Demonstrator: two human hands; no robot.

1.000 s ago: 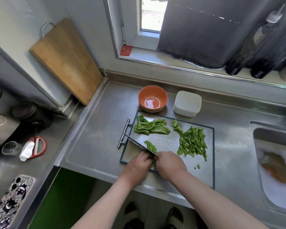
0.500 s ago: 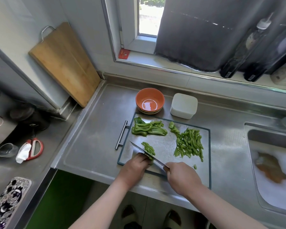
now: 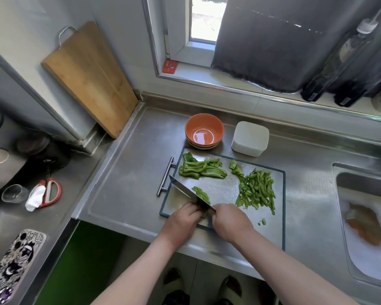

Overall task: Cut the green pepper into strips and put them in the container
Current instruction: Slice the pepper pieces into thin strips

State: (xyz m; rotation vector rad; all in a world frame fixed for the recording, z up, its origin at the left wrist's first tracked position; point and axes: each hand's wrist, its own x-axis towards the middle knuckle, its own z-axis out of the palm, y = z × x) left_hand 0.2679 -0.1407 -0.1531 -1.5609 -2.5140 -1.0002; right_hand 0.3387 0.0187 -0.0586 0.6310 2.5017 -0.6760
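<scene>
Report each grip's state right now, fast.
Left grip: fingers curled, holding the green pepper piece down on the cutting board.
Right grip: closed round the handle of the knife.

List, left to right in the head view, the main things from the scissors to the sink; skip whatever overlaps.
red scissors → cutting board's metal handle → uncut pepper pieces → pile of pepper strips → sink. The knife is omitted: it overlaps the pepper.
</scene>
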